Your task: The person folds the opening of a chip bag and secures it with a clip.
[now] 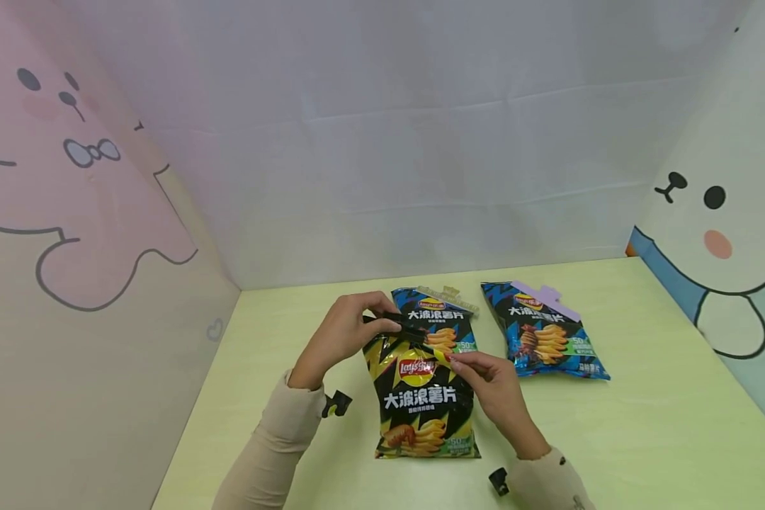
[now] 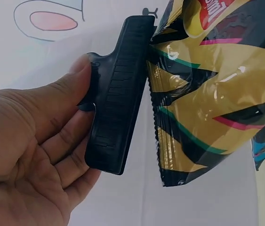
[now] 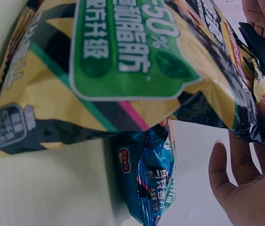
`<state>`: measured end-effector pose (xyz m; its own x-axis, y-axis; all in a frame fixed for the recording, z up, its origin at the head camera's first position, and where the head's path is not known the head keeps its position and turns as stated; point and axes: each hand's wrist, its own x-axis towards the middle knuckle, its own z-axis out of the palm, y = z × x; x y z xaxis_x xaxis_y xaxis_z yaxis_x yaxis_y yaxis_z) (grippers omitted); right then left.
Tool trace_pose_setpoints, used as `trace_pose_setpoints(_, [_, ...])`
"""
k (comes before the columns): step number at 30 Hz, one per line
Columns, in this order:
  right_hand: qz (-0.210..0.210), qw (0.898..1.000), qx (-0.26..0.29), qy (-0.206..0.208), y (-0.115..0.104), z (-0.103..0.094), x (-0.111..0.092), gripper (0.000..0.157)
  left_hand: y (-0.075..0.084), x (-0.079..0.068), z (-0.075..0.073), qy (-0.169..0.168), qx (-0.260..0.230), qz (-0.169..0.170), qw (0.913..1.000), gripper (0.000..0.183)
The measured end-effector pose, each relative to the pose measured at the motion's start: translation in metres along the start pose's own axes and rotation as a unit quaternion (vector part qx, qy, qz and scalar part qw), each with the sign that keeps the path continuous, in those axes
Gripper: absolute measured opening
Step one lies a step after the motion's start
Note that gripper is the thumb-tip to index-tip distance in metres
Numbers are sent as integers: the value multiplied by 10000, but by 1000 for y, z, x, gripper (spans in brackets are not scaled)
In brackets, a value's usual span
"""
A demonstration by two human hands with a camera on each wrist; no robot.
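My left hand (image 1: pixel 347 329) grips the handles of a black bag clip (image 2: pixel 118 94) between thumb and fingers. The clip lies right along the top edge of a black and gold chip bag (image 1: pixel 421 411). In the left wrist view the clip's long bar runs beside the bag's crimped edge, overlapping it near the upper end. Pinched by my right hand (image 1: pixel 499 393) is the bag's top right corner, between thumb and index finger. The bag's top leans up from the table, its lower edge toward me. In the right wrist view, the bag's printed front (image 3: pixel 137 56) fills the upper part.
Behind stands a blue chip bag (image 1: pixel 430 319) with a yellowish clip (image 1: pixel 449 301) on its top, partly hidden by the gold one. Another blue bag (image 1: pixel 542 343) with a purple clip (image 1: pixel 548 301) lies to the right. Curtains enclose the pale yellow table (image 1: pixel 663 397).
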<state>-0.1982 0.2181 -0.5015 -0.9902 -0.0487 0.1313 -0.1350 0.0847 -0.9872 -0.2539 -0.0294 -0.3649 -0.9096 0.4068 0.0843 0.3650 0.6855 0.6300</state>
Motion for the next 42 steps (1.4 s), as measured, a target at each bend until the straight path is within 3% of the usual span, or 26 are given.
trace_pose_setpoints(7, [-102, 9999, 95, -15, 1, 1, 1, 19, -2, 5, 4, -224, 64, 198, 9995, 8])
trace_pose_setpoints(16, [-279, 9995, 167, 59, 2, 2, 1, 19, -2, 10, 15, -274, 189, 407, 9986, 9])
trace_pose_setpoints(20, [-62, 9994, 313, 151, 3, 2, 2, 20, -4, 12, 19, -184, 296, 634, 9974, 9])
trace_pose_setpoints(27, [90, 9990, 260, 357, 4, 0, 3, 19, -3, 15, 26, -176, 475, 529, 9973, 10])
trace_pose_setpoints(34, [-67, 9994, 346, 30, 5, -3, 2, 25, 3, 20, 34, -344, 480, 664, 9960, 10])
trace_pose_setpoints(42, [60, 9980, 622, 62, 6, -4, 2, 30, 5, 22, 44, -465, 355, 652, 9962, 10])
